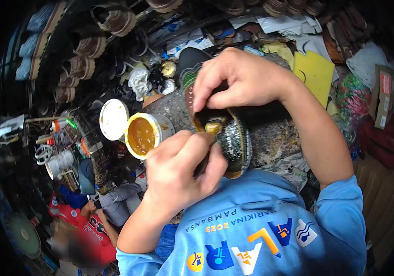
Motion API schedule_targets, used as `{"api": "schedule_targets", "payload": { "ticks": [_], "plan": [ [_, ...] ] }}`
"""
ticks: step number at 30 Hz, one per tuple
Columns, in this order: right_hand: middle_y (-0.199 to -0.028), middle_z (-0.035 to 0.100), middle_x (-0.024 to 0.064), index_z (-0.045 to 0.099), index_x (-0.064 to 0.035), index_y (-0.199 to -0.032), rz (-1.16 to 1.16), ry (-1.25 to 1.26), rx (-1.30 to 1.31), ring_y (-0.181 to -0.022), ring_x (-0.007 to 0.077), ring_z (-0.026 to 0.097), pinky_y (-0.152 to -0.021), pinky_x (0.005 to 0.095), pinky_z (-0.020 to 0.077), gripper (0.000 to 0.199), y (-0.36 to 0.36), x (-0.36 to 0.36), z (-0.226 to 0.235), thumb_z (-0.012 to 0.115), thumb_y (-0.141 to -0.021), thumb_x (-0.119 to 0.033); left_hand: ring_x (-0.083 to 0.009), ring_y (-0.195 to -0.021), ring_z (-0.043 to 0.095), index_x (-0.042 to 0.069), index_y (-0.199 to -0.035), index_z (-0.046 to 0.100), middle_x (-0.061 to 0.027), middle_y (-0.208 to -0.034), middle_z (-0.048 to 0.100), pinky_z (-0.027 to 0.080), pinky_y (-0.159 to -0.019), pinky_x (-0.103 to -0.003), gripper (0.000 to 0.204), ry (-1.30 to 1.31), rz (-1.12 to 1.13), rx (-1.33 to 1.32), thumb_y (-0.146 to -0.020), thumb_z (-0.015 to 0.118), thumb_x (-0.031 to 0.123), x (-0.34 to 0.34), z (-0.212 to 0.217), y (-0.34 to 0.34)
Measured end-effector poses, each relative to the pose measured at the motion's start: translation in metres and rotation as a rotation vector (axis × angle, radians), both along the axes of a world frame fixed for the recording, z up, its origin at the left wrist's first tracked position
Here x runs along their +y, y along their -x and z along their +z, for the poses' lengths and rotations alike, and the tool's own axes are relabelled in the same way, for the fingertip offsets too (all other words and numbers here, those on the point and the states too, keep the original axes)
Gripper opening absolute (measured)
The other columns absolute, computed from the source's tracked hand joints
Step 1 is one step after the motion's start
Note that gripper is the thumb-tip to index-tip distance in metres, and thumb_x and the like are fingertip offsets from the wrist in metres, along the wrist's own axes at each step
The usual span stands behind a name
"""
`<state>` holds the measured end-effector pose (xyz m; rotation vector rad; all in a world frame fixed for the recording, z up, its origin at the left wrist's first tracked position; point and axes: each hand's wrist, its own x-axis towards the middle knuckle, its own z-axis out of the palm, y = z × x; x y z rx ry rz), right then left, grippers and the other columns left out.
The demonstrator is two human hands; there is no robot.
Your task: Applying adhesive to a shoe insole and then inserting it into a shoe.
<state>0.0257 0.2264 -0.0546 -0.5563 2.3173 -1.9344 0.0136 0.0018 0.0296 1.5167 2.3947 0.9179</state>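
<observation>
My right hand [245, 78] grips the top edge of a dark, glittery shoe [234, 142] and holds it open against a speckled work block [275, 133]. My left hand [181, 170] is closed around a thin dark-handled brush [206, 154]. The brush's glue-covered tip [213, 128] is inside the shoe's opening. An open white tub of amber glue [142, 135] stands just left of my left hand, and its white lid [113, 118] lies beside it.
Shoe soles and uppers hang on racks [86, 46] at the back left. A yellow sheet [314, 71], papers and boxes [383, 94] crowd the right. Another person in a red shirt [89, 230] sits at the lower left. Small bottles and scissors [45, 152] lie on the left.
</observation>
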Motion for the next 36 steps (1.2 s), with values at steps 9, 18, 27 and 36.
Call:
{"api": "schedule_targets", "payload": {
  "ticks": [9, 18, 27, 36],
  "plan": [
    [-0.1, 0.076, 0.0093, 0.08, -0.0033, -0.1, 0.052, 0.068, -0.055, -0.096, 0.0173, 0.07, -0.087, 0.0305, 0.0548, 0.024, -0.001, 0.002, 0.006, 0.067, -0.081, -0.004, -0.0257, -0.054, 0.064, -0.001, -0.081, 0.067, -0.0121, -0.069, 0.065, 0.049, -0.05, -0.033, 0.007, -0.075, 0.024, -0.063, -0.08, 0.074, -0.004, -0.005, -0.005, 0.005],
    [-0.1, 0.076, 0.0099, 0.081, -0.0039, -0.1, 0.048, 0.073, -0.12, -0.098, 0.0194, 0.07, -0.091, 0.0323, 0.0545, 0.025, -0.001, 0.002, 0.013, 0.068, -0.079, 0.0, -0.0251, -0.052, 0.06, -0.001, -0.084, 0.068, -0.0104, -0.064, 0.059, 0.046, -0.049, -0.035, 0.009, -0.198, -0.009, -0.162, -0.079, 0.074, -0.006, -0.006, -0.024, -0.002],
    [-0.101, 0.076, 0.01, 0.081, -0.0039, -0.1, 0.047, 0.06, -0.087, -0.097, 0.0192, 0.07, -0.09, 0.0316, 0.0546, 0.025, -0.002, 0.0, 0.01, 0.068, -0.079, -0.001, -0.0243, -0.051, 0.057, 0.0, -0.087, 0.07, -0.0097, -0.064, 0.057, 0.046, -0.048, -0.035, 0.012, -0.135, -0.03, -0.154, -0.077, 0.073, -0.006, -0.009, -0.023, 0.003],
    [-0.1, 0.076, 0.0094, 0.081, -0.0041, -0.101, 0.043, 0.058, -0.065, -0.097, 0.0187, 0.07, -0.09, 0.0308, 0.0542, 0.025, -0.003, 0.001, 0.007, 0.067, -0.08, -0.002, -0.0252, -0.054, 0.06, -0.002, -0.087, 0.071, -0.0092, -0.066, 0.059, 0.047, -0.05, -0.036, 0.012, -0.037, -0.063, -0.279, -0.076, 0.072, -0.006, -0.019, -0.004, 0.004]
  ]
}}
